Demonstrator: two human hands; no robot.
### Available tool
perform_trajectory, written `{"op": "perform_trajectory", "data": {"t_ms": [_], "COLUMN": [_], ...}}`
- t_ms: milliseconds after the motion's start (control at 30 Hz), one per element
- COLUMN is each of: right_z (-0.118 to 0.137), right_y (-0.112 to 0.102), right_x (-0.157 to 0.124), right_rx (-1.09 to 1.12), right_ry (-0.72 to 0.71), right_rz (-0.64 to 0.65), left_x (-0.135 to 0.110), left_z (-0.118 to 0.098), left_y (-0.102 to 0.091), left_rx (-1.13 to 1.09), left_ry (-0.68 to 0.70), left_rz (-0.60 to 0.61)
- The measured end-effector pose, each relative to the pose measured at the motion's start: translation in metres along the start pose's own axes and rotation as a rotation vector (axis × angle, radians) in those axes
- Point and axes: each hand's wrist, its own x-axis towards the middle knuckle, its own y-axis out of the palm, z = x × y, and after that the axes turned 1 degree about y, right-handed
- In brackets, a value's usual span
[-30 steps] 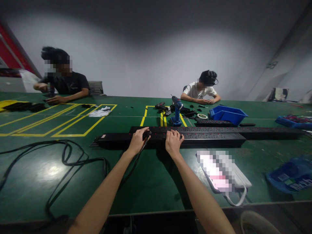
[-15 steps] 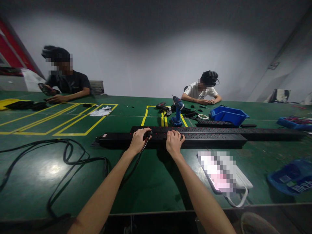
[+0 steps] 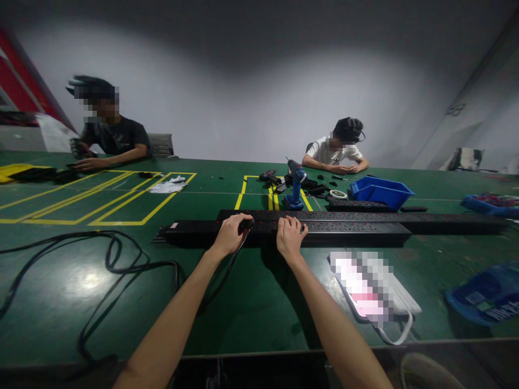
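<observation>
Trailing black cable [image 3: 162,265]: looped across the green bench [image 3: 231,335], likely for slack.
Long black metal strip [image 3: 352,234]: beneath both hands; white sticker [image 3: 174,225] unreadable.
Left hand [image 3: 232,233]: I see fingers grasping a black wired piece [image 3: 248,222].
Right hand [image 3: 289,236]: fingers bent over the strip, probably steadying it; grip unclear.
Translucent blue plastic bottle [image 3: 484,294]: lettering blurred.

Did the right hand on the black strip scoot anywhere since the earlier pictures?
No. Judged against the yellow tape, the right hand stays in the same spot on the black strip.
</observation>
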Motion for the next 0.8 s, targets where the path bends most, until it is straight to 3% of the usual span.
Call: {"op": "perform_trajectory", "data": {"t_ms": [333,500,667,800], "right_z": [-0.001,0.007,0.04,0.082], "right_y": [0.001,-0.012,-0.027,-0.021], "right_x": [-0.001,0.004,0.025,0.047], "right_rx": [0.006,0.04,0.124,0.063], "right_ry": [-0.014,-0.006,-0.068,-0.139], "right_rz": [-0.008,0.049,0.159,0.259], "left_x": [0.002,0.001,0.001,0.001], "left_z": [0.008,0.011,0.009,0.005], "left_y": [0.002,0.003,0.003,0.006], "left_rx": [-0.004,-0.058,-0.12,-0.186], "left_ry": [-0.047,-0.073,-0.07,-0.099], "left_rz": [-0.004,-0.014,-0.015,-0.064]}}
